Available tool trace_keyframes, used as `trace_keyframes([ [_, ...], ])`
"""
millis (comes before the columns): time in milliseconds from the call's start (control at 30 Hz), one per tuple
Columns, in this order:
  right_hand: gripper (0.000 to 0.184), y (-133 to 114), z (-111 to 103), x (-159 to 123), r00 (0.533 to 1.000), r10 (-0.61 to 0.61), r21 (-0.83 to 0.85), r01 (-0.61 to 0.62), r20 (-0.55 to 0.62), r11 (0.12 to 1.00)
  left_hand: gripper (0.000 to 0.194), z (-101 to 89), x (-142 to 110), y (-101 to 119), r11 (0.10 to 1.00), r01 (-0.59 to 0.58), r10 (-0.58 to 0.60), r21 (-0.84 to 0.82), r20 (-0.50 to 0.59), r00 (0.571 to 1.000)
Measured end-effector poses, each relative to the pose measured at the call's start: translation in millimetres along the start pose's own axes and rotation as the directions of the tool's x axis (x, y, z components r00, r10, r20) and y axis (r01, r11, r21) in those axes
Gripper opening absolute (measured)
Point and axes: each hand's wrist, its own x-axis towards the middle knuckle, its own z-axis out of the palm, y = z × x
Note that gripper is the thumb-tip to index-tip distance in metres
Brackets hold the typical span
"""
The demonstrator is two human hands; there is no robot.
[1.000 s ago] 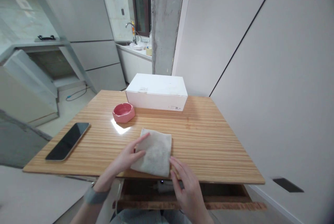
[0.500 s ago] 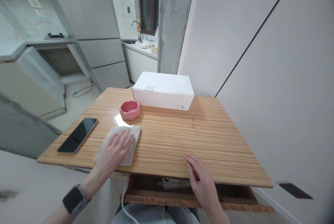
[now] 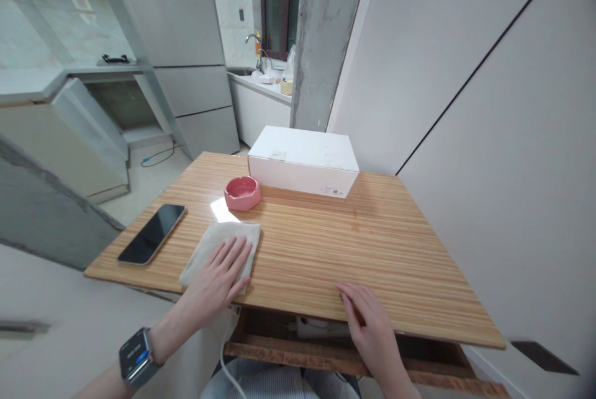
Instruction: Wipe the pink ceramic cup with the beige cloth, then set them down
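Left hand (image 3: 218, 278): spreading fingers atop cloth (image 3: 205, 250), ideally pressing evenly, avoiding phone (image 3: 153, 234) alongside. Right hand (image 3: 372, 321): loosely curling fingers, resting right of cloth.

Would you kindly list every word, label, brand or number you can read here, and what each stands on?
Nothing can be read for certain.
White box: small print and a square mark, too small to read.
Smartwatch: marks on its lit screen, too blurred.
Phone: none visible.
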Motion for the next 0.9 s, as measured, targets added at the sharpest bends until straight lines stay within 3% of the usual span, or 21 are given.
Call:
trace_keyframes([
  [233, 0.024, 1.4, 2.6, 3.4, 1.000, -0.005, -0.009, 0.005, 0.005, 1.000, 0.055, -6.4, 0.3, -0.3, 1.000, 0.013, -0.013, 0.004, -0.005, 1.000],
  [367, 0.022, -2.3, 9.0, 11.6, 1.000, -0.006, -0.047, 0.006, 0.008, 0.999, 0.039, -20.6, 13.7, 14.2, 0.998, -0.069, 0.069, -0.002, -0.007, 0.998],
  [500, 0.018, -3.7, 17.5, 26.1, 0.999, 0.020, -0.115, -0.015, 0.042, 0.993, 0.019, -25.2, 30.4, 33.0, 0.992, -0.117, 0.120, -0.043, 0.076, 0.990],
  [600, 0.025, -2.9, 24.6, 36.3, 0.995, 0.037, -0.172, -0.021, 0.094, 0.985, 0.017, -18.4, 42.2, 46.1, 0.993, -0.085, 0.092, -0.078, 0.085, 0.992],
  [733, 0.032, -4.0, 33.4, 42.4, 0.997, 0.040, -0.261, -0.020, 0.069, 0.965, 0.017, -3.6, 54.4, 62.3, 0.983, -0.035, 0.048, -0.182, 0.067, 0.997],
  [900, 0.031, -6.4, 36.4, 40.6, 0.994, 0.071, -0.292, -0.045, 0.079, 0.955, 0.026, 4.2, 62.3, 76.2, 0.946, 0.112, -0.091, -0.303, 0.083, 0.992],
])
